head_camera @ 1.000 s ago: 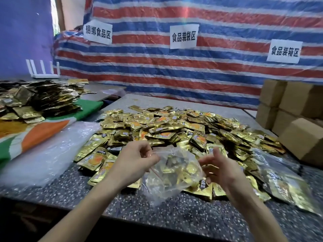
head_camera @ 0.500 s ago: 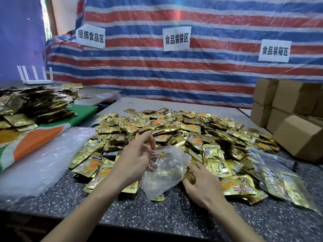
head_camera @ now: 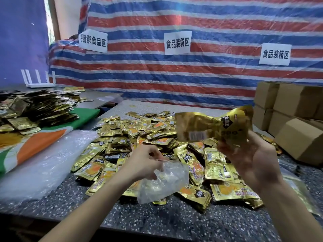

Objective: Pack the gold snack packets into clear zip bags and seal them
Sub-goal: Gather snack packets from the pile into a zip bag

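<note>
Head: gold packets (head_camera: 213, 126) above right fingers (head_camera: 227, 151).

Makeshift packing workshop: zone signs (head_camera: 177, 43), cartons (head_camera: 297, 137)

Glossy gold foil packets (head_camera: 139, 135) cover a speckled, seemingly stone table (head_camera: 174, 222); the bag (head_camera: 162, 182) is crinkled clear plastic.

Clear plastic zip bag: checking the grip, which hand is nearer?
Left. Left hand pinches the top of the clear plastic zip bag; right hand, raised apart, grips gold foil snack packets.
</note>
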### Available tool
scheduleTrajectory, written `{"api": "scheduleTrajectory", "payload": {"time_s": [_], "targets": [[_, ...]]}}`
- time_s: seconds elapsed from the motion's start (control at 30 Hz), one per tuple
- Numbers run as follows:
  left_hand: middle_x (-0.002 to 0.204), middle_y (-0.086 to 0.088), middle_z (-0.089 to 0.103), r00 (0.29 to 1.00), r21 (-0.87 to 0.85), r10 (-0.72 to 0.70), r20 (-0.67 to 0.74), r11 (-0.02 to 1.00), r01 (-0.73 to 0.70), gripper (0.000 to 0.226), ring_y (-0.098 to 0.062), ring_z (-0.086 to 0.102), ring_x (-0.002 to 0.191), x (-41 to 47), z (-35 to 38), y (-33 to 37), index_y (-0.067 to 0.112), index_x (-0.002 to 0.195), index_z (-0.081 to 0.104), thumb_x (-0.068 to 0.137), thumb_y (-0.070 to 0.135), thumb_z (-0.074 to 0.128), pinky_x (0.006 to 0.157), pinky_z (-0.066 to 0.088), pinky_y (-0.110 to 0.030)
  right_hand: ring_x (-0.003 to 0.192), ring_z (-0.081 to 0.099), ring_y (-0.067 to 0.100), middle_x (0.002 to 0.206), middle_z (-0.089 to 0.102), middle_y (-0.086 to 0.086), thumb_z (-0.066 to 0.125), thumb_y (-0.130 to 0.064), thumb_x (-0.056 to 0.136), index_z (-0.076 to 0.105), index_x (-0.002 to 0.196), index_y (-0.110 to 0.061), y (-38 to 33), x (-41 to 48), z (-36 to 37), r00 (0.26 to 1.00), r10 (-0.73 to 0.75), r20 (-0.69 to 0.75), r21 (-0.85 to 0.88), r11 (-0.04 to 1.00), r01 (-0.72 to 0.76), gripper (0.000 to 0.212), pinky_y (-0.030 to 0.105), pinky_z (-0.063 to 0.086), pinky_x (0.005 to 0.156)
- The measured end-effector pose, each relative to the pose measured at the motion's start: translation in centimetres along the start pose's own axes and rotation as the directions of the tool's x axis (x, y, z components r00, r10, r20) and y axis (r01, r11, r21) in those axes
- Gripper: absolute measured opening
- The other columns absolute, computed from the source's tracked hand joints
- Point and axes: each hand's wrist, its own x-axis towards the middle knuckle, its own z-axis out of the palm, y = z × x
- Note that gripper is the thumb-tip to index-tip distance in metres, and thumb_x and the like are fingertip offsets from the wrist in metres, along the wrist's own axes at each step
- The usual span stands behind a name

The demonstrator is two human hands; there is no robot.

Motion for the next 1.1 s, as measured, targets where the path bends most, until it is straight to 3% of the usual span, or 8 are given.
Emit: {"api": "scheduleTrajectory", "payload": {"time_s": [0.13, 0.37, 0.53, 0.63, 0.73, 0.83, 1.0, 1.1], "targets": [[0.084, -0.019, 0.074, 0.994, -0.128, 0.016, 0.108, 0.992, -0.002, 0.023, -0.025, 0.066, 0.053, 0.1, 0.5, 0.2, 0.009, 0.094, 0.067, 0.082, -0.01, 0.07, 0.049, 0.055, -0.033, 0.088, 0.071, 0.022, 0.103, 0.073, 0.012, 0.054, -0.034, 0.084, 0.078, 0.096, -0.015, 0.4, -0.7, 1.4, 0.964, 0.133, 0.232, -0.059, 0.991, -0.123, 0.033, 0.034, 0.06, 0.07], [0.086, -0.01, 0.074, 0.968, -0.171, 0.069, 0.243, 0.985, -0.027, 0.012, -0.023, 0.064, 0.071, 0.8, -2.0, 0.6, 0.015, 0.084, 0.076, 0.075, 0.019, 0.083, 0.054, 0.05, -0.028, 0.086, 0.068, 0.036, 0.098, 0.073, 0.024, 0.067, -0.021, 0.083, 0.078, 0.096, -0.002, 0.6, -0.7, 1.1, 0.959, 0.191, 0.209, -0.424, 0.901, -0.087, 0.024, 0.039, 0.057, 0.066], [0.091, -0.009, 0.075, 0.9, -0.054, 0.094, 0.425, 0.995, -0.078, 0.009, -0.025, 0.067, 0.067, 1.0, -2.6, 1.8, 0.017, 0.098, 0.07, 0.09, 0.019, 0.072, 0.054, 0.058, -0.032, 0.097, 0.067, 0.018, 0.105, 0.073, 0.006, 0.054, -0.035, 0.086, 0.076, 0.103, -0.012, 0.5, -0.6, 2.4, 0.919, 0.198, 0.342, -0.731, 0.67, 0.128, 0.036, 0.028, 0.056, 0.077], [0.09, -0.007, 0.075, 0.879, -0.002, 0.141, 0.455, 0.988, -0.157, 0.01, -0.022, 0.068, 0.073, 1.2, -2.1, 3.5, 0.017, 0.1, 0.069, 0.091, 0.022, 0.068, 0.059, 0.056, -0.027, 0.118, 0.053, -0.003, 0.133, 0.059, -0.018, 0.051, -0.04, 0.093, 0.075, 0.107, -0.031, 0.9, 0.0, 3.5, 0.879, 0.31, 0.363, -0.845, 0.508, 0.17, 0.029, 0.029, 0.044, 0.099], [0.078, 0.004, 0.074, 0.901, 0.022, 0.245, 0.359, 0.963, -0.27, 0.008, -0.009, 0.068, 0.071, 1.4, -1.8, 5.3, 0.022, 0.097, 0.07, 0.094, 0.028, 0.067, 0.06, 0.053, -0.022, 0.104, 0.064, 0.003, 0.109, 0.073, -0.009, 0.052, -0.02, 0.104, 0.074, 0.111, -0.028, 1.3, 0.4, 4.3, 0.86, 0.351, 0.369, -0.815, 0.567, 0.118, 0.024, 0.024, 0.05, 0.089], [0.09, 0.002, 0.076, 0.931, -0.046, 0.272, 0.242, 0.962, -0.269, 0.024, -0.012, 0.072, 0.085, 1.6, -2.1, 5.4, 0.021, 0.101, 0.069, 0.086, 0.04, 0.071, 0.075, 0.058, -0.03, 0.096, 0.068, 0.017, 0.099, 0.076, -0.003, 0.054, -0.025, 0.103, 0.076, 0.107, -0.026, 0.9, 0.7, 4.4, 0.911, 0.269, 0.313, -0.795, 0.6, 0.096, 0.023, 0.028, 0.052, 0.082], [0.116, -0.008, 0.071, 0.937, -0.475, 0.257, 0.235, 0.872, -0.12, 0.063, -0.025, 0.068, 0.105, 0.8, -4.1, 1.9, 0.016, 0.115, 0.066, 0.074, 0.064, 0.069, 0.087, 0.057, -0.037, 0.068, 0.069, 0.018, 0.085, 0.076, 0.012, 0.056, -0.024, 0.101, 0.079, 0.084, -0.018, -0.6, 1.6, 4.2, 0.971, 0.228, 0.076, -0.748, 0.657, -0.096, 0.029, 0.033, 0.053, 0.061], [0.113, -0.006, 0.072, 0.894, -0.415, 0.369, 0.253, 0.876, -0.245, 0.039, -0.027, 0.07, 0.103, 0.2, -3.7, 0.1, 0.025, 0.113, 0.068, 0.078, 0.036, 0.081, 0.083, 0.059, -0.037, 0.071, 0.071, 0.017, 0.091, 0.077, 0.013, 0.059, -0.025, 0.099, 0.078, 0.086, -0.01, -0.2, 1.8, 4.1, 0.956, 0.292, -0.03, -0.708, 0.669, -0.227, 0.028, 0.036, 0.053, 0.064]]}}
